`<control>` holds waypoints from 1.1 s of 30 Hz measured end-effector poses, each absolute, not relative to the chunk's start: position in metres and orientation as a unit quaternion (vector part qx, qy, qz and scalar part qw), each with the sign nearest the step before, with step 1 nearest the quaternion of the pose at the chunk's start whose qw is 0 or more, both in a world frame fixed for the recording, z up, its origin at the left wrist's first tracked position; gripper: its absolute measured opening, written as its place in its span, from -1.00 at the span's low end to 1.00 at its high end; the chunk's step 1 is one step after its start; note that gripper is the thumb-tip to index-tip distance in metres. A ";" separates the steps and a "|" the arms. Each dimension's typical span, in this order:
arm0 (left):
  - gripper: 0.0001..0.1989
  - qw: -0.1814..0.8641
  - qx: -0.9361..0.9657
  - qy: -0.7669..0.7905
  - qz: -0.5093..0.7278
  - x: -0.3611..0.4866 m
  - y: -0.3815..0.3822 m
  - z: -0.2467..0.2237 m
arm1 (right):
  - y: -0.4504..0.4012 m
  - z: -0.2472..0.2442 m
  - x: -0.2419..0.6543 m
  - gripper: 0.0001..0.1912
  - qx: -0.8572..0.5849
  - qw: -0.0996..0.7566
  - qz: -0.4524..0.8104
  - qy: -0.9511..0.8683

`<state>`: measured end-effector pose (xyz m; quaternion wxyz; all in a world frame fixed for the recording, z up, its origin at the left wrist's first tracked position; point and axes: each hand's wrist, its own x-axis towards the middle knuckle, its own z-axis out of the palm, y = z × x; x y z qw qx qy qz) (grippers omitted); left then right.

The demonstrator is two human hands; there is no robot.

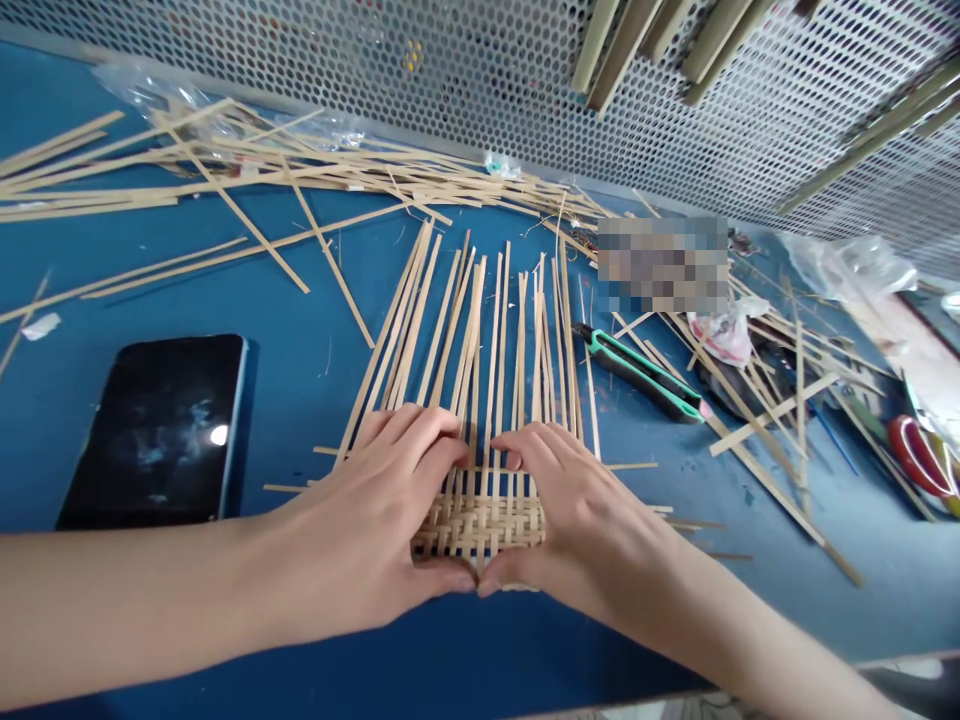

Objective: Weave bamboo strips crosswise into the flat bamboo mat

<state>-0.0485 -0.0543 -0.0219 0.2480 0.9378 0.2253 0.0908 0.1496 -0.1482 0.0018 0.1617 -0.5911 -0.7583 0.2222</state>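
A small woven mat of pale bamboo strips (pixel 480 525) lies on the blue table (pixel 645 620), its long unwoven strip ends (pixel 487 340) fanning away from me. My left hand (pixel 375 510) grips the mat's left side, with the fingers over the weave and the thumb along the near edge. My right hand (pixel 570 510) holds the right side the same way. The two thumbs nearly meet at the near edge. The hands hide both sides of the weave.
A black phone (pixel 154 432) lies left of the mat. A green-and-black utility knife (pixel 637 372) lies to its right among loose strips. A heap of bamboo strips (pixel 300 165) spreads along the back, against a perforated metal panel (pixel 600 90). A blurred patch (pixel 662 265) hides part of the table.
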 end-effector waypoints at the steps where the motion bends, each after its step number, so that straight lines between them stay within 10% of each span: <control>1: -0.35 0.244 0.939 0.224 0.090 -0.049 -0.053 -0.022 | -0.146 0.002 0.153 -0.32 -0.590 0.171 0.231 -0.755; 7: -0.42 0.243 0.947 0.193 0.084 -0.055 -0.048 -0.016 | -0.121 0.006 0.177 -0.84 -0.584 0.201 0.196 -0.761; 15: -0.87 0.171 0.948 0.226 0.147 -0.060 -0.031 -0.009 | -0.099 0.007 0.173 -0.80 -0.517 0.144 0.224 -0.814; 26: -0.83 0.086 0.967 0.191 0.147 -0.070 -0.021 -0.004 | -0.068 0.021 0.164 -0.72 -0.427 -0.011 0.192 -0.883; 33: -0.85 0.172 0.960 0.154 0.156 -0.057 -0.018 -0.011 | -0.078 0.022 0.167 -0.62 -0.422 0.032 0.103 -0.900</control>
